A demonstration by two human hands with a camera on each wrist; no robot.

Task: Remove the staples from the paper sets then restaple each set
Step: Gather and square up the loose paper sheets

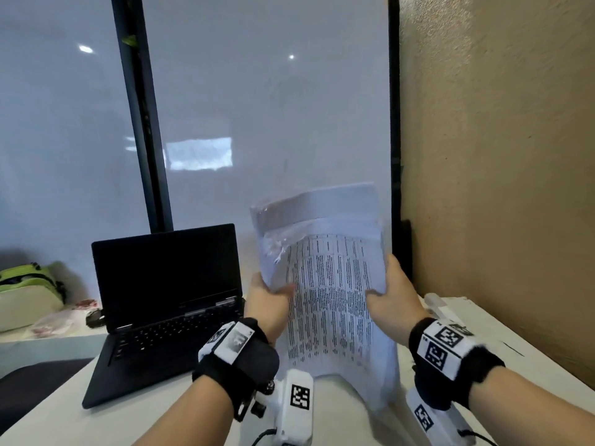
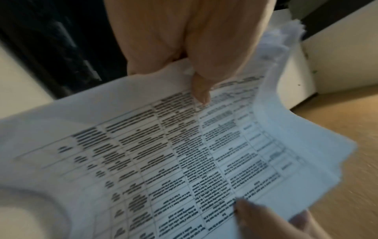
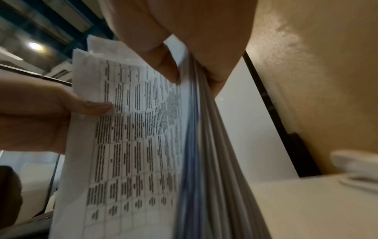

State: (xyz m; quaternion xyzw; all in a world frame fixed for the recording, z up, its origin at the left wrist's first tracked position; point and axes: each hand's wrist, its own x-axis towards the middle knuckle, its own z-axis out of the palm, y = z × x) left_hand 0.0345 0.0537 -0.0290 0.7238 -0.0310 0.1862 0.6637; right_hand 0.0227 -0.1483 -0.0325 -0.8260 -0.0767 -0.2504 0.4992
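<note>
Paper stack (image 1: 335, 304) held upright between my hands, long axis vertical: left hand (image 1: 269, 300) pinches its left edge, right hand (image 1: 394, 294) grips its right edge, equally near.

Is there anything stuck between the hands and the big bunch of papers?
Nothing visible. The left hand and the right hand both grip the thick stack of white printed paper sheets directly, thumbs on the front page, one at each side edge. The open black laptop sits off to the left, apart from them.
</note>
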